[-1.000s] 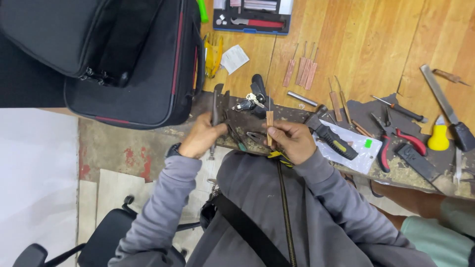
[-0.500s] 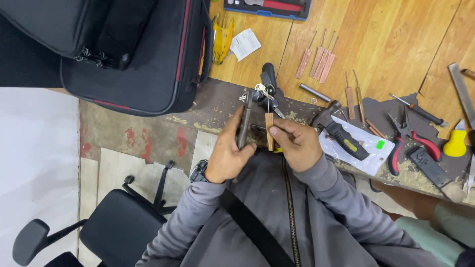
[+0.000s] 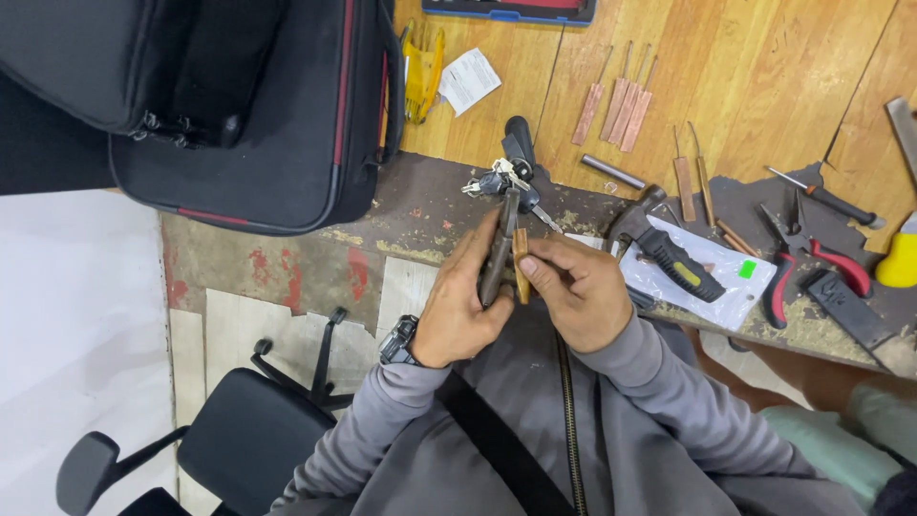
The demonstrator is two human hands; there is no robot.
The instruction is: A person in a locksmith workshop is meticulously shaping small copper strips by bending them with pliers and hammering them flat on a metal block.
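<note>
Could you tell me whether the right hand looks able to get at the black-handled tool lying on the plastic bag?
Probably yes: the black-handled tool lies just beside the right hand with nothing between, though its fingers currently pinch a small wooden piece.

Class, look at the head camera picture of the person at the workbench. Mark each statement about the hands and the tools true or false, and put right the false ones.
1. The left hand holds a dark metal tool upright. True.
2. The right hand is empty. False: its fingers pinch a small brown wooden piece beside the dark tool.
3. A wristwatch sits on the left wrist. True.
4. The red-handled pliers are in the right hand. False: they lie on the bench, off to the right of the hands.
5. A black bag lies on the bench's left part. True.
6. The bunch of keys hangs from the person's sleeve. False: it lies on the bench beyond the hands.
</note>
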